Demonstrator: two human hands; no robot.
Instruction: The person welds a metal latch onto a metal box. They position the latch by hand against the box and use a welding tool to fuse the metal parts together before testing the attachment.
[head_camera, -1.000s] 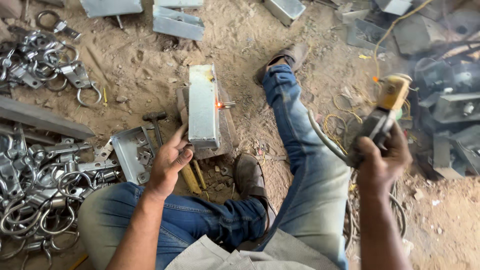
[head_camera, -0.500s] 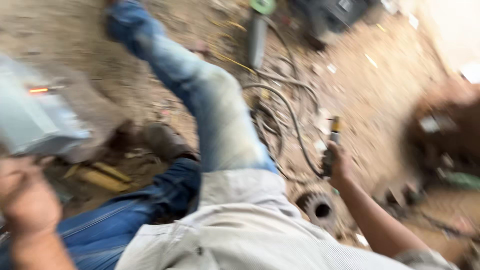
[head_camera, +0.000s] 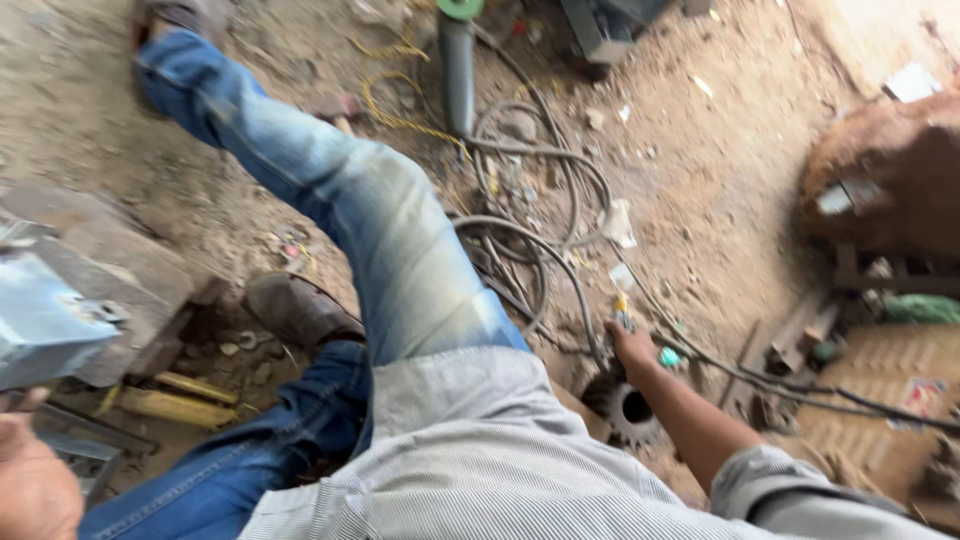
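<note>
While the right hand (head_camera: 632, 345) is closed around a small tool (head_camera: 622, 312) low at 4 o'clock, grey cable (head_camera: 530, 240) loops lie on the dirt floor (head_camera: 720, 170) just beyond it at 12 o'clock. A toothed gear (head_camera: 630, 405) sits just under the wrist. Open dirt spreads toward 1 o'clock. At 8 o'clock the left hand (head_camera: 35, 485) sits cut off by the frame edge, its grip impossible to tell, just below a grey metal box (head_camera: 45, 320).
</note>
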